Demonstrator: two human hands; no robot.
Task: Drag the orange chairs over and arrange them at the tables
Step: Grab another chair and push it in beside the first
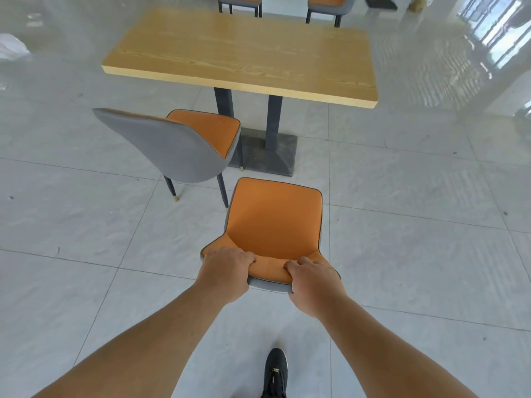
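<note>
An orange chair (274, 218) with a grey shell stands on the tiled floor in front of me, its seat facing the wooden table (241, 53). My left hand (225, 272) and my right hand (314, 285) both grip the top edge of its backrest. A second orange chair (175, 146) stands at the table's near left side, turned a little to the right, its seat partly under the tabletop. Two more orange chairs (240, 2) (329, 7) stand at the far side of the table, cut off by the frame's top.
The table rests on two dark legs with a flat dark base plate (267, 155), just beyond the held chair. My black shoe (275, 373) is on the floor below my arms. Glossy pale tiles stretch to the right and left.
</note>
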